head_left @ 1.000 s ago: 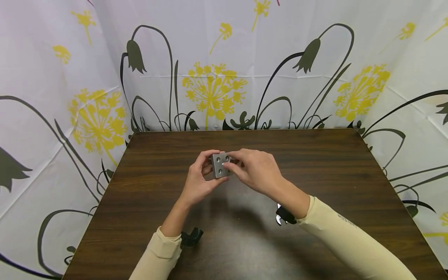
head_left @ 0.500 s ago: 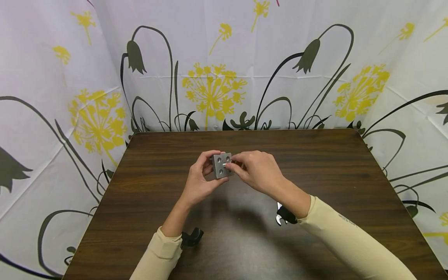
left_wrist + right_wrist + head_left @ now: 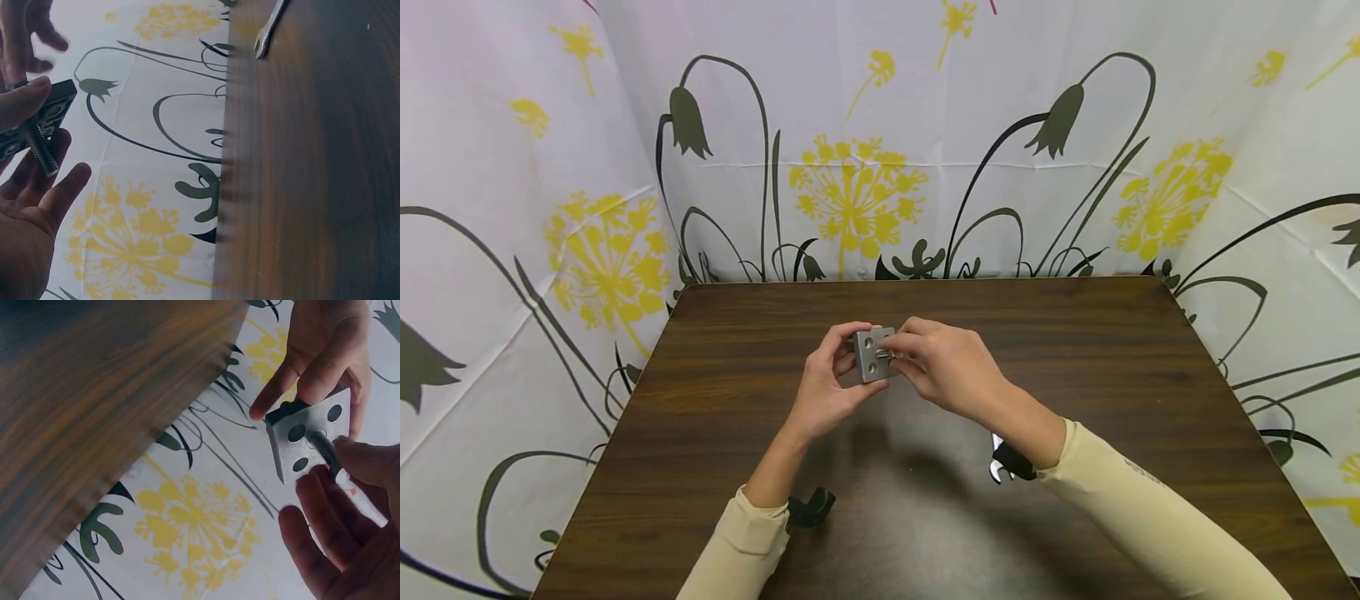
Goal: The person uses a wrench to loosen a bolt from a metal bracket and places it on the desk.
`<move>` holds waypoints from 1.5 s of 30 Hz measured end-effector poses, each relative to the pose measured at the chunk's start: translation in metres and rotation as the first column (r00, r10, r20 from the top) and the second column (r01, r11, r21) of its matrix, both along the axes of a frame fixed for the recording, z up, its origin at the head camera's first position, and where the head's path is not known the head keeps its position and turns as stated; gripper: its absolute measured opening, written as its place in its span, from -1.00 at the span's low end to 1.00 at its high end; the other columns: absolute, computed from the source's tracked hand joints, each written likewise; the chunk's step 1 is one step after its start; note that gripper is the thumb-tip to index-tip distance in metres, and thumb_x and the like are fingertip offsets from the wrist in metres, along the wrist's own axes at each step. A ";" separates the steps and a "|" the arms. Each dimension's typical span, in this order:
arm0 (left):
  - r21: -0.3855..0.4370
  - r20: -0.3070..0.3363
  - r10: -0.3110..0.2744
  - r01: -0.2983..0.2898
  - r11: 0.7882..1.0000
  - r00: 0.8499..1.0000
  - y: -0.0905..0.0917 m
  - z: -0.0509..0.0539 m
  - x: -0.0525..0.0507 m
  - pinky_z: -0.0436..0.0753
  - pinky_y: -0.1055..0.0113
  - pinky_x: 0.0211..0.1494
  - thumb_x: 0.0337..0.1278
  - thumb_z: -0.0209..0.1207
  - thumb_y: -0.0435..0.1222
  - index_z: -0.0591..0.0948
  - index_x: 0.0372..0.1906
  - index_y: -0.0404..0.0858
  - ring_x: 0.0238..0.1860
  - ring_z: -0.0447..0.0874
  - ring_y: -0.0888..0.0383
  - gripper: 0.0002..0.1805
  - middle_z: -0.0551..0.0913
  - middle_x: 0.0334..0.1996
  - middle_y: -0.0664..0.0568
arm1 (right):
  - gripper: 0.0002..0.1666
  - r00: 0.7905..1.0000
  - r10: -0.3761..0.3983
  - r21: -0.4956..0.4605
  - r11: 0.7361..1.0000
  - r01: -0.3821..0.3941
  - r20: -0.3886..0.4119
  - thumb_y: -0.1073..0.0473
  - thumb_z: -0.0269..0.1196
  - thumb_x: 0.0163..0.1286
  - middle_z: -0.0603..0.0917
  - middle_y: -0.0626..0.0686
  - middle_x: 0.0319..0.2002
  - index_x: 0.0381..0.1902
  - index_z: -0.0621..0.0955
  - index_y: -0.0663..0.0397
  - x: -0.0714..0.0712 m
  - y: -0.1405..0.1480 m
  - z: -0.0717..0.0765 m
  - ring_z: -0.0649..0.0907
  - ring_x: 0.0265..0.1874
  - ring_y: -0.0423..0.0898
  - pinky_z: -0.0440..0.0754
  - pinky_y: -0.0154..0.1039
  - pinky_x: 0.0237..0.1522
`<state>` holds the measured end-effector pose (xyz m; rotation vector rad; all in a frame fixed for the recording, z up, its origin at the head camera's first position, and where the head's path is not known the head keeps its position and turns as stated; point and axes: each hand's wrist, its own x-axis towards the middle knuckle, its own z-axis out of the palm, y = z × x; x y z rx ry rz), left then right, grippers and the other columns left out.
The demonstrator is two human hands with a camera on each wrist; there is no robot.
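Observation:
My left hand (image 3: 827, 387) holds a square grey metal block (image 3: 863, 357) above the table, fingers and thumb on its opposite edges. Round holes mark its face. A threaded rod (image 3: 325, 450) stands in the middle of this face in the right wrist view, its outer end smooth and pale. On the block's other side, a threaded length (image 3: 40, 150) sticks out in the left wrist view. My right hand (image 3: 951, 362) pinches the rod between thumb and fingertips, close to the block. The fingers hide part of the rod in the head view.
An open-ended wrench (image 3: 997, 472) lies on the dark wooden table (image 3: 737, 333), partly covered by the right wrist's black camera (image 3: 1013, 460). Behind the table hangs a white curtain (image 3: 895, 100) with flower prints.
The right fingers have shifted on the rod, the index finger moving left across the block's face and the thumb drawing back right; more rod shows. The left hand and block stay nearly still.

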<state>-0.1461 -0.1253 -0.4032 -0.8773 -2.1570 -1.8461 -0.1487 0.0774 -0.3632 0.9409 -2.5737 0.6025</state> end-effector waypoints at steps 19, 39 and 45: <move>0.002 -0.009 0.001 -0.001 1.000 1.000 -0.001 0.000 -0.002 0.59 0.06 0.09 -0.23 0.41 -0.70 0.36 0.22 -0.48 0.09 0.59 -0.14 -0.22 0.51 0.18 -0.27 | -0.70 0.998 -0.053 -0.031 0.998 0.054 0.030 -0.08 0.33 0.33 0.65 -0.23 -0.47 -0.10 0.75 -0.08 0.000 0.001 0.003 0.53 -0.59 -0.32 0.44 -0.36 -0.61; 0.006 -0.024 0.009 -0.009 1.000 1.000 -0.003 0.001 -0.001 0.62 0.06 0.05 -0.24 0.41 -0.69 0.36 0.22 -0.49 0.05 0.60 -0.14 -0.22 0.52 0.16 -0.27 | -0.67 0.998 0.023 -0.062 0.998 -0.026 -0.055 0.02 0.39 0.28 0.67 -0.19 -0.28 0.00 0.73 -0.10 -0.002 0.001 0.000 0.58 -0.47 -0.28 0.51 -0.33 -0.53; -0.006 -0.017 0.006 -0.006 1.000 1.000 -0.004 0.001 -0.001 0.60 0.04 0.07 -0.24 0.41 -0.69 0.36 0.22 -0.49 0.08 0.59 -0.14 -0.22 0.51 0.17 -0.29 | -0.80 0.999 0.019 -0.049 0.999 -0.021 -0.029 0.07 0.39 0.29 0.66 -0.21 -0.37 -0.13 0.75 -0.09 -0.001 0.001 -0.001 0.55 -0.54 -0.32 0.48 -0.36 -0.56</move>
